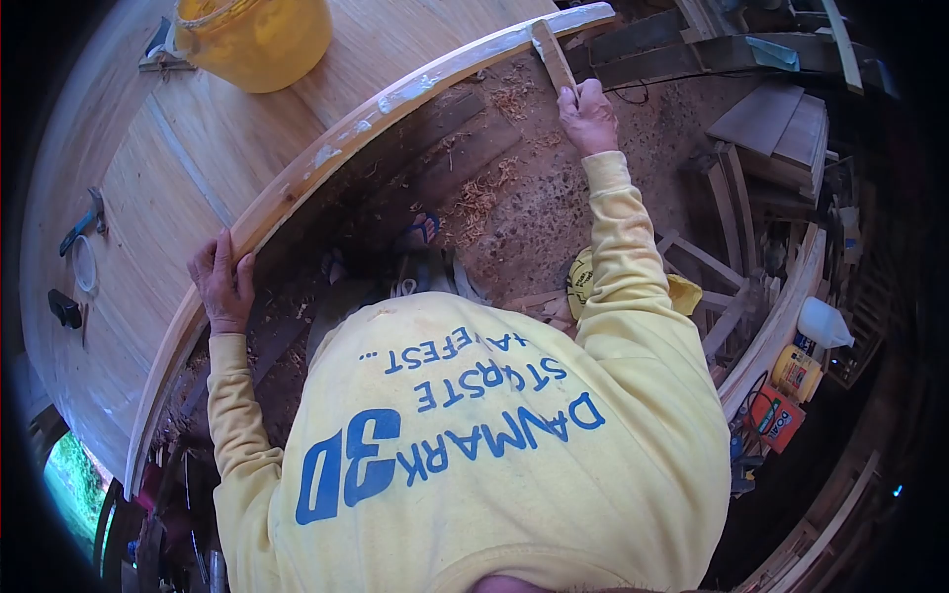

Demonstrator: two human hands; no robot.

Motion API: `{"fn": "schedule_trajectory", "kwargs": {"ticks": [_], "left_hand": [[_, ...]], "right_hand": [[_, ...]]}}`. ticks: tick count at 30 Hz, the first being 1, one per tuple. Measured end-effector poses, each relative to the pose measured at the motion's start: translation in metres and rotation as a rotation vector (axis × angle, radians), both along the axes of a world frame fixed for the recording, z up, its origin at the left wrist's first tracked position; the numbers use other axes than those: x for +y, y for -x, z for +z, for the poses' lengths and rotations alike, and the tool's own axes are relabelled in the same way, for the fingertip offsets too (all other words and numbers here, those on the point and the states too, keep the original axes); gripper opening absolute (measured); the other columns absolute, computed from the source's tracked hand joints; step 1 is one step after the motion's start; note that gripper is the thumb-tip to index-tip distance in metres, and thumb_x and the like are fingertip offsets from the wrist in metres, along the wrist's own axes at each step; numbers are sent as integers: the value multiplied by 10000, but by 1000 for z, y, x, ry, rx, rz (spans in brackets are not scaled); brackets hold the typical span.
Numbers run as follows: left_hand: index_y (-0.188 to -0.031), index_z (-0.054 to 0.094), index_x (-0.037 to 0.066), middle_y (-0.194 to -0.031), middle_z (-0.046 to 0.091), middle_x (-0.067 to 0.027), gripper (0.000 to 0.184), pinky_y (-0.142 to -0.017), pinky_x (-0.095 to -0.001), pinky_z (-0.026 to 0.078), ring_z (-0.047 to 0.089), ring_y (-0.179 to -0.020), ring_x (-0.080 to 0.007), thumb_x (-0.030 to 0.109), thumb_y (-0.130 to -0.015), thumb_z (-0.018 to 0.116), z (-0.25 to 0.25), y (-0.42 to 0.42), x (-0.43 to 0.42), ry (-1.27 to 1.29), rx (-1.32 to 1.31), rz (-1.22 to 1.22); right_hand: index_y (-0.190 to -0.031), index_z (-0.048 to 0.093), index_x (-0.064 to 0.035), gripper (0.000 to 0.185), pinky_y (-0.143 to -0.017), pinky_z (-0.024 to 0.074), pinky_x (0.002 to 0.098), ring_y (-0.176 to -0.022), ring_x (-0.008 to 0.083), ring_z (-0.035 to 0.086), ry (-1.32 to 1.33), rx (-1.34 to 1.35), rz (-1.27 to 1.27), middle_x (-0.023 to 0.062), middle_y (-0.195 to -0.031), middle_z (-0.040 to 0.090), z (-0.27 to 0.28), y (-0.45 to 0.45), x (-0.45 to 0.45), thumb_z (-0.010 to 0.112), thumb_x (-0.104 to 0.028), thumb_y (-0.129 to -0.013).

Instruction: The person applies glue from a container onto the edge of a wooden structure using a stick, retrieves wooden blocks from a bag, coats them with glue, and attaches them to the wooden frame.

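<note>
My right hand (590,119) is closed round the lower end of a flat wooden stick (554,59), whose upper end touches the curved wooden edge strip (341,136) near its far right end. White paste is smeared along that strip, thickest toward the stick. On the left, my left hand (223,282) rests on the same strip with its fingers over the edge and the thumb apart, holding nothing. A yellow bucket (259,44) stands on the pale wooden surface (148,198) beyond the strip.
A hammer (83,222), a clear round lid (85,263) and a black object (65,308) lie at the left. Wood shavings (479,203) cover part of the floor. At the right are boards (771,124), a white bottle (823,323) and a red box (776,419).
</note>
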State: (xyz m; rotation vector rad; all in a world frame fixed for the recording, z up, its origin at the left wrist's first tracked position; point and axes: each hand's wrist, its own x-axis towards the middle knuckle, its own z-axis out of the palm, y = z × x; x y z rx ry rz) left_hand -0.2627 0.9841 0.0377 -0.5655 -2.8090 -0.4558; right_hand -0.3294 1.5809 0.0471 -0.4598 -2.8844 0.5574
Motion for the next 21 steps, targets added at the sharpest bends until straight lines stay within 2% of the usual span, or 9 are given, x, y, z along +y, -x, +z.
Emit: {"fn": "schedule_trajectory", "kwargs": {"ticks": [3, 6, 9, 14, 17, 18, 21], "left_hand": [[-1284, 630, 8, -1090, 597, -162, 447, -927, -434, 431, 544, -1021, -343, 198, -888, 714, 0, 1, -6, -93, 15, -33], [-1248, 649, 3, -1090, 610, -160, 394, -914, -426, 448, 556, -1007, -342, 165, -893, 703, -3, 1, -11, -170, 27, -40], [-1240, 657, 6, -1086, 623, -158, 360, -924, -416, 455, 564, -1013, -337, 129, -903, 693, -3, 1, -14, -211, 25, -35], [-1228, 663, 12, -1094, 625, -157, 342, -916, -412, 463, 567, -1008, -335, 126, -907, 690, -3, -1, -19, -220, -3, -45], [-1217, 667, 12, -1091, 627, -154, 333, -915, -411, 464, 569, -1008, -333, 126, -906, 692, -2, 2, -19, -222, 17, -41], [-1214, 668, 11, -1090, 628, -153, 330, -915, -411, 464, 569, -1008, -333, 126, -905, 693, -2, 1, -19, -223, 22, -43], [-1208, 666, 16, -1090, 619, -147, 335, -917, -418, 457, 562, -1016, -329, 135, -897, 698, -3, 2, -16, -222, 41, -42]], "right_hand": [[-1005, 478, -56, 316, -718, 504, 558, -803, 466, 654, -27, -24, 60, 235, -847, 667, -7, -15, -36, 573, -353, -953], [-1018, 462, -62, 318, -728, 496, 565, -808, 473, 646, 2, -162, 106, 239, -851, 657, 11, -50, -124, 579, -351, -954], [-996, 475, -62, 305, -725, 490, 565, -813, 476, 639, 95, -98, 162, 243, -837, 645, 13, -74, -171, 595, -340, -951], [-949, 527, -32, 267, -682, 501, 453, -697, 342, 630, 207, 71, -40, 187, -788, 632, -2, -55, -134, 628, -279, -968], [-914, 525, -29, 270, -645, 489, 440, -671, 325, 606, 249, 15, 123, 181, -747, 601, 5, -69, -168, 655, -263, -957], [-899, 527, -29, 279, -648, 489, 450, -676, 349, 605, 194, 2, 180, 184, -748, 600, 8, -76, -179, 663, -267, -950], [-910, 538, -35, 274, -659, 496, 452, -695, 373, 615, 149, 44, 65, 187, -761, 612, 0, -61, -161, 664, -276, -947]]}}
